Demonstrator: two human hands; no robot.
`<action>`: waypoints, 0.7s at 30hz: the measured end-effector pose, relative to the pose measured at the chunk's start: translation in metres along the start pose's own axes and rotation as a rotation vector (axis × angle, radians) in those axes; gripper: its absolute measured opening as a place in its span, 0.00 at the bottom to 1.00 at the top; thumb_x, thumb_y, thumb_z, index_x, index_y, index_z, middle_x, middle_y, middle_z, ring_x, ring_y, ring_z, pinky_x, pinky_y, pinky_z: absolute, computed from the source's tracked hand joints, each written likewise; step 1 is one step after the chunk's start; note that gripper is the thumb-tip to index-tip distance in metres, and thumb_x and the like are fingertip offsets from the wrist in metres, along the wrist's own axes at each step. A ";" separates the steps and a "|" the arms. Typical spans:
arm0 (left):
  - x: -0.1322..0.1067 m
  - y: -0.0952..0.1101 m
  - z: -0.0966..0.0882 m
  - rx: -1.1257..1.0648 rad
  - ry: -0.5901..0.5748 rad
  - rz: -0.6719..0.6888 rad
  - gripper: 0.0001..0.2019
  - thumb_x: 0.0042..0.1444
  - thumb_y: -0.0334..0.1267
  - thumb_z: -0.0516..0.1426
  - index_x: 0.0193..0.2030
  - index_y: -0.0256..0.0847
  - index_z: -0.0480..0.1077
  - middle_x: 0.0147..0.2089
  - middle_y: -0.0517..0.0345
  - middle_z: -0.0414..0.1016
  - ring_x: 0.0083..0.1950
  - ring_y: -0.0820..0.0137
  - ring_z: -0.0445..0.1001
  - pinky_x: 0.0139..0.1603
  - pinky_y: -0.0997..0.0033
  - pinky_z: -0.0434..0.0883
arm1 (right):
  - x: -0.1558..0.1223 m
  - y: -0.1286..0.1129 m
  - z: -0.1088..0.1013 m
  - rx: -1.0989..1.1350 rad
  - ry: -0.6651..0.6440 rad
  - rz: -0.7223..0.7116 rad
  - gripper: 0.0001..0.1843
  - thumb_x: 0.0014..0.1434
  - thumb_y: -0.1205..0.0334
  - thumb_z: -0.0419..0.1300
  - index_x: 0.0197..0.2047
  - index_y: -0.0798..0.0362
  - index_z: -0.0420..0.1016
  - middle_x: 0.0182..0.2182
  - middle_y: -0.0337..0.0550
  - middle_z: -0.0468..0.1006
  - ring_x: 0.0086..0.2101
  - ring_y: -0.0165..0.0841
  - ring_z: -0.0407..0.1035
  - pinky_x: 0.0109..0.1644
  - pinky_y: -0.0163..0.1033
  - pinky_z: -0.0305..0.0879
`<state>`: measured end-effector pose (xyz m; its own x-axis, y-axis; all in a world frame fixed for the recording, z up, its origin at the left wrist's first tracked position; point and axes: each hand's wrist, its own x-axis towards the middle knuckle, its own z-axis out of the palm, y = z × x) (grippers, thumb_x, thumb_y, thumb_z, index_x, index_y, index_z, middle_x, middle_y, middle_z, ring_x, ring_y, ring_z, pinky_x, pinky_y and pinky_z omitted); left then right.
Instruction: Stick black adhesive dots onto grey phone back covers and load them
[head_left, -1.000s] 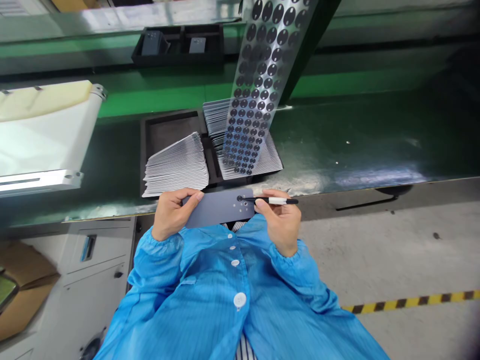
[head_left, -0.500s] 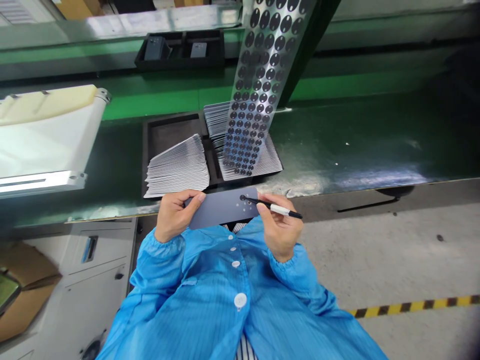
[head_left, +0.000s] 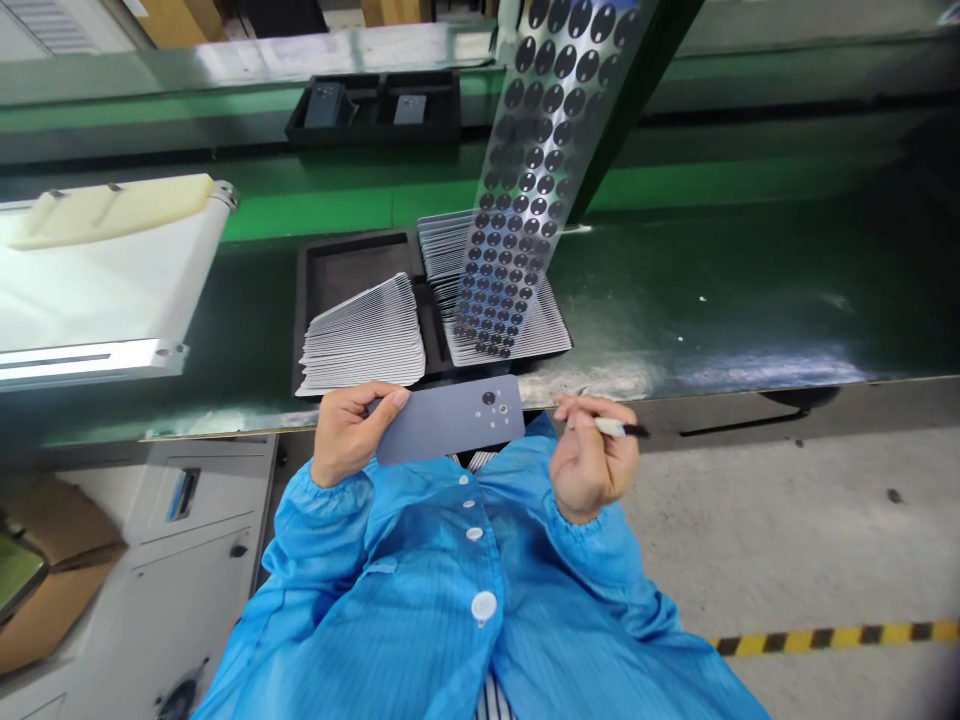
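My left hand pinches the left end of a grey-blue phone back cover, thumb on top. Near the cover's right end are a round black sticker and several small holes. To the right of the cover, and apart from it, my right hand is closed around a black-and-white pen; the pen's tip is hidden by the fingers. Above the bench hangs a clear sheet of round black stickers, its lower end over a fanned stack of covers.
A black divided tray on the green bench holds another fanned stack of covers. At the left stands a white panel fixture. A second black tray lies further back. The bench's front edge runs just beyond my hands.
My right hand has moved right with the pen, away from the cover. The pen tip no longer touches the black sticker, which stays on the cover. My left hand keeps its hold.
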<state>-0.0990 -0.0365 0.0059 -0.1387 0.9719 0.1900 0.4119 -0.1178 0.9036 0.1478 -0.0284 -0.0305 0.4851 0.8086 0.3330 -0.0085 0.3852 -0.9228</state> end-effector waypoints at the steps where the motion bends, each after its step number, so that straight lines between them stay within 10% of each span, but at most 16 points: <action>1: 0.000 0.000 0.000 -0.008 -0.006 -0.002 0.08 0.58 0.40 0.62 0.32 0.40 0.81 0.31 0.55 0.82 0.32 0.68 0.78 0.31 0.74 0.73 | 0.003 0.002 -0.003 -0.010 -0.088 0.093 0.07 0.61 0.57 0.60 0.41 0.47 0.76 0.25 0.35 0.69 0.30 0.34 0.71 0.46 0.48 0.73; 6: -0.001 0.002 0.001 0.005 -0.063 0.005 0.09 0.59 0.41 0.62 0.32 0.40 0.81 0.31 0.54 0.82 0.31 0.68 0.77 0.29 0.74 0.71 | 0.009 0.008 -0.008 -0.049 -0.499 0.433 0.21 0.55 0.41 0.64 0.39 0.51 0.78 0.23 0.37 0.71 0.26 0.33 0.67 0.32 0.40 0.68; 14: 0.000 0.006 0.001 0.032 -0.182 -0.022 0.11 0.60 0.43 0.61 0.33 0.39 0.81 0.31 0.53 0.81 0.31 0.68 0.77 0.30 0.74 0.71 | 0.012 -0.002 -0.003 -0.260 -0.563 0.466 0.25 0.51 0.46 0.70 0.19 0.51 0.63 0.16 0.30 0.58 0.21 0.26 0.53 0.24 0.34 0.52; 21: 0.009 0.020 -0.020 -0.140 -0.862 -0.131 0.16 0.60 0.49 0.61 0.39 0.36 0.81 0.28 0.53 0.78 0.25 0.70 0.72 0.25 0.75 0.67 | 0.017 -0.008 -0.012 -0.188 -0.743 0.437 0.22 0.50 0.48 0.71 0.20 0.52 0.68 0.15 0.31 0.59 0.19 0.26 0.54 0.22 0.34 0.50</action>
<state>-0.1099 -0.0346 0.0336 0.5737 0.7881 -0.2231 0.3184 0.0363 0.9473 0.1667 -0.0230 -0.0202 -0.2221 0.9719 -0.0780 0.1153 -0.0533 -0.9919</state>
